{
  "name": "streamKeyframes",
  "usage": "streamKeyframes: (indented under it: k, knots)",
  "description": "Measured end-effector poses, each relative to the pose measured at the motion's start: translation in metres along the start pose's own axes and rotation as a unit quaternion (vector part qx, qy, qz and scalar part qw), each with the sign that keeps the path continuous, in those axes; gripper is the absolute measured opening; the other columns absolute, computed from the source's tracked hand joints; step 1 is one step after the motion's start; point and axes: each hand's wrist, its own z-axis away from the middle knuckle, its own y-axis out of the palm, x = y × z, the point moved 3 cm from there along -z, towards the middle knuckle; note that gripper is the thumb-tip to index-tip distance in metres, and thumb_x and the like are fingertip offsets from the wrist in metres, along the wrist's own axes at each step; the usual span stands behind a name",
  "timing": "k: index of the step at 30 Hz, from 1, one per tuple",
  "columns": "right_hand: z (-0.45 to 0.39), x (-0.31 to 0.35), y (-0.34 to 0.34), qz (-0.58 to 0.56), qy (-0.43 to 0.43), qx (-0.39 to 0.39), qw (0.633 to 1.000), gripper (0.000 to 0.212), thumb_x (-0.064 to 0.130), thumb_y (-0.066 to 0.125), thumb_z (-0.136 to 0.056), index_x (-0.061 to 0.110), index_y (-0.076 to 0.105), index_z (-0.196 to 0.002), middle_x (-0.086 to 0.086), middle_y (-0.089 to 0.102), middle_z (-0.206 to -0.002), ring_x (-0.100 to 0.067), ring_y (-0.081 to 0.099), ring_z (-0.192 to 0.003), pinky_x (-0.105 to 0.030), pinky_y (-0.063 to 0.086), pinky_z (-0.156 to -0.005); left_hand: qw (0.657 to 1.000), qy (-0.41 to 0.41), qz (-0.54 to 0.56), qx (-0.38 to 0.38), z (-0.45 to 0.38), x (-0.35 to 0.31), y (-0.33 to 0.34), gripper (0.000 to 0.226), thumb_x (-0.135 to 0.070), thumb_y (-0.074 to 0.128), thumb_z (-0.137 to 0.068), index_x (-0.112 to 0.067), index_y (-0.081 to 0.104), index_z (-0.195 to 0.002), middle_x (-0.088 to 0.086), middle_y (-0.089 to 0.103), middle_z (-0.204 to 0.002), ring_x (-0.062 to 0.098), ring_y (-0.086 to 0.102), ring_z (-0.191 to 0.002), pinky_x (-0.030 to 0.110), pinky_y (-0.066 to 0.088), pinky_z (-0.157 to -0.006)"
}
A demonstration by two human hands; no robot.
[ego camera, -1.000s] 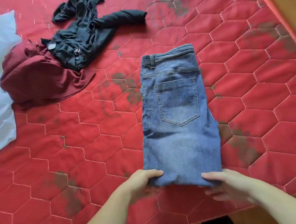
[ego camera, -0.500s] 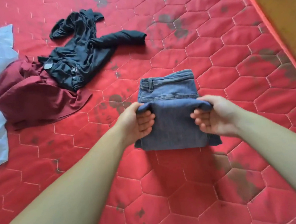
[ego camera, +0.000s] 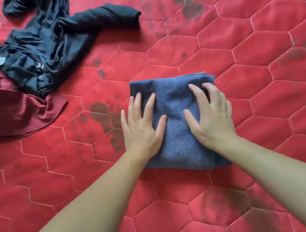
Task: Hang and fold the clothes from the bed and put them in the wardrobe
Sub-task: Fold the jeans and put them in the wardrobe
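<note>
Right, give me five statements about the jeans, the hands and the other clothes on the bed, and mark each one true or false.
1. Both hands lie flat on the folded jeans. True: the left hand and the right hand press on top with fingers spread.
2. The jeans lie spread out at full length. False: they are folded into a compact block.
3. The black garment lies crumpled on the bed. True.
4. The dark red garment sits to the right of the jeans. False: it lies to their left, partly under the black garment.
5. The right hand holds a hanger. False: no hanger is in view.
</note>
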Motion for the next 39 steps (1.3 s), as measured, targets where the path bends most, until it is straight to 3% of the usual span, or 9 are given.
streamKeyframes:
  k: [4,11,19,23,25,27,30,35,39]
  knots:
    - [0.001,-0.001,0.023,0.033,-0.060,-0.004,0.998,0.062,0.050,0.043,-0.090,0.026,0.039,-0.147,-0.015,0.027,-0.156,-0.034,0.031,-0.138,-0.055,0.024,-0.114,0.998,0.056,-0.017,0.011,-0.009,0.003,0.009,0.063,-0.051,0.038,-0.092,-0.035,0.026,-0.152,0.003,0.014,-0.163,0.025,0.008,-0.150,0.052,0.007,-0.119]
    - [-0.014,-0.014,0.049,0.097,-0.066,-0.002,0.993,0.064,0.052,0.043,-0.089,0.028,0.037,-0.148,-0.014,0.024,-0.158,-0.032,0.026,-0.139,-0.055,0.020,-0.115,0.996,0.038,-0.076,0.036,-0.021,0.009,0.035,0.066,-0.054,0.032,-0.093,-0.037,0.010,-0.153,0.004,0.006,-0.164,0.028,0.002,-0.150,0.059,0.016,-0.117]
    - [-0.011,-0.012,0.045,0.088,-0.052,0.003,0.995,0.064,0.053,0.039,-0.089,0.029,0.035,-0.148,-0.013,0.022,-0.159,-0.031,0.023,-0.140,-0.055,0.020,-0.116,0.996,0.020,-0.064,0.063,-0.020,0.007,0.030,0.066,-0.057,0.026,-0.093,-0.041,0.001,-0.153,-0.001,-0.005,-0.164,0.023,-0.007,-0.150,0.056,0.012,-0.118]
    - [-0.005,-0.007,0.040,0.059,-0.032,0.009,0.998,0.066,0.056,0.038,-0.089,0.030,0.033,-0.150,-0.009,0.019,-0.161,-0.028,0.022,-0.145,-0.053,0.020,-0.116,0.996,0.006,-0.053,0.071,-0.017,-0.002,0.021,0.066,-0.053,0.035,-0.097,-0.043,0.002,-0.153,-0.003,-0.009,-0.164,0.021,-0.009,-0.151,0.055,0.006,-0.119]
    - [0.007,-0.010,0.036,0.019,0.002,0.005,1.000,0.072,0.060,0.046,-0.087,0.031,0.031,-0.150,-0.008,0.017,-0.162,-0.027,0.020,-0.146,-0.049,0.020,-0.115,0.998,-0.018,-0.017,0.050,-0.008,-0.003,0.017,0.069,-0.054,0.041,-0.095,-0.041,0.007,-0.154,-0.003,-0.005,-0.164,0.021,-0.004,-0.151,0.053,0.010,-0.119]
    - [0.025,-0.018,0.029,-0.029,0.096,0.010,0.995,0.086,0.066,0.060,-0.079,0.034,0.025,-0.151,-0.006,0.016,-0.161,-0.027,0.020,-0.146,-0.045,0.020,-0.115,0.994,-0.101,0.039,0.030,0.007,0.002,0.013,0.079,-0.060,0.049,-0.090,-0.038,0.009,-0.154,-0.001,0.003,-0.164,0.021,0.006,-0.150,0.049,0.017,-0.118]
    - [0.050,-0.026,0.019,-0.085,0.216,-0.005,0.973,0.098,0.065,0.073,-0.066,0.033,0.028,-0.148,-0.006,0.036,-0.148,-0.027,0.034,-0.136,-0.043,0.028,-0.111,0.968,-0.229,0.095,0.026,0.029,0.010,0.007,0.094,-0.067,0.060,-0.080,-0.032,0.015,-0.154,0.000,0.028,-0.156,0.023,0.028,-0.142,0.044,0.028,-0.110]
    - [0.066,-0.026,0.010,-0.158,0.298,0.060,0.940,0.088,0.058,0.081,-0.062,0.024,0.042,-0.133,-0.004,0.057,-0.130,-0.027,0.054,-0.121,-0.039,0.043,-0.097,0.923,-0.318,0.202,0.075,0.047,0.023,-0.004,0.087,-0.060,0.077,-0.068,-0.025,0.035,-0.135,0.004,0.057,-0.128,0.028,0.053,-0.120,0.034,0.040,-0.094]
    - [0.077,-0.030,0.001,-0.151,0.304,0.147,0.929,0.065,0.058,0.082,-0.062,0.022,0.058,-0.112,0.002,0.066,-0.109,-0.024,0.060,-0.108,-0.031,0.043,-0.081,0.891,-0.352,0.264,0.114,0.073,0.031,-0.007,0.075,-0.050,0.084,-0.066,-0.021,0.038,-0.117,-0.006,0.054,-0.104,0.020,0.055,-0.101,0.027,0.037,-0.082]
